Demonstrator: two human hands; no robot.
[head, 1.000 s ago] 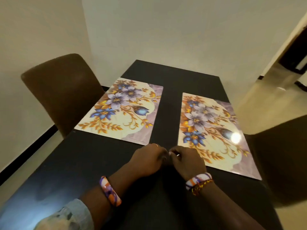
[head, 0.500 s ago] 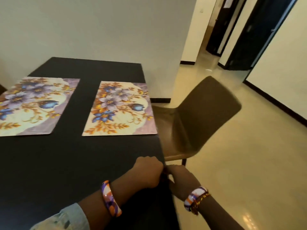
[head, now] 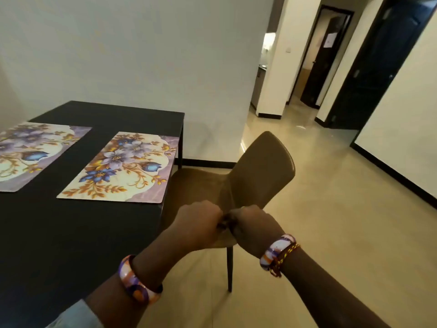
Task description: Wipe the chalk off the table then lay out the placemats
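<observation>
Two floral placemats lie flat on the black table (head: pixel 71 233): one placemat (head: pixel 123 166) near the table's right edge, the other placemat (head: pixel 30 152) cut off by the left frame edge. No chalk shows on the dark top. My left hand (head: pixel 197 223) and my right hand (head: pixel 254 227) are fisted, knuckles touching, held in the air past the table's right edge, in front of a chair. Nothing shows in either hand, though the spot where the fingers meet is dark.
A brown chair (head: pixel 257 171) stands at the table's right side, seat partly under it, with a thin dark leg (head: pixel 229 268). Beige tiled floor (head: pixel 331 233) spreads right. A hallway with dark doors (head: pixel 326 55) opens at the back right. White wall behind the table.
The view has swung right: table and placemats slid to the left, chair and hallway came in. My joined hands left the tabletop and now hover off its right edge.
</observation>
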